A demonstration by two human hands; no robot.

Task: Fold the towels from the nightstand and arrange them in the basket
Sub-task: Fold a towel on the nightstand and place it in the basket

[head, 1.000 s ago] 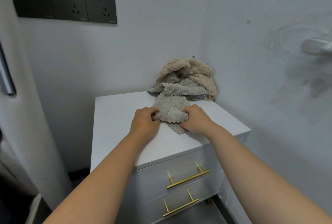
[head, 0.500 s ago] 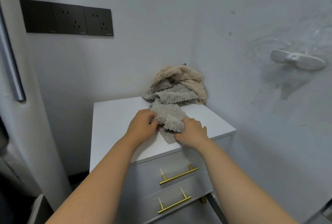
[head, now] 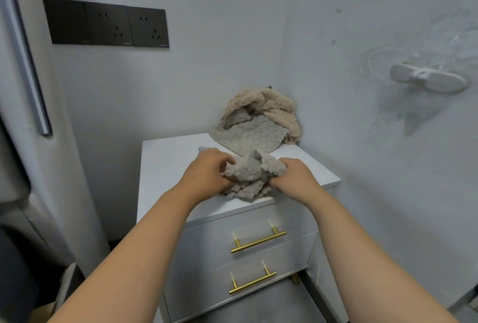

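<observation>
Bunching a grey towel (head: pixel 247 176) near the front edge of the nightstand (head: pixel 168 167), the left grip (head: pixel 207 175) and right grip (head: pixel 292 180) each hold a crumpled handful, not a corner. A fold started this way would likely come out lopsided. The hem lies right at the edge, so a slack hold could drop it. Tugging might also drag the nearby pile (head: pixel 258 126). No basket is in view.

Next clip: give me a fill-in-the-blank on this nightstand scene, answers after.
The left hand and right hand both grip a crumpled ___ towel.
The nightstand shows ___ gold handles.
Uppermost in the back pile is a ___ one.
The wall socket panel is ___.
Missing: grey, two, beige, black.
</observation>
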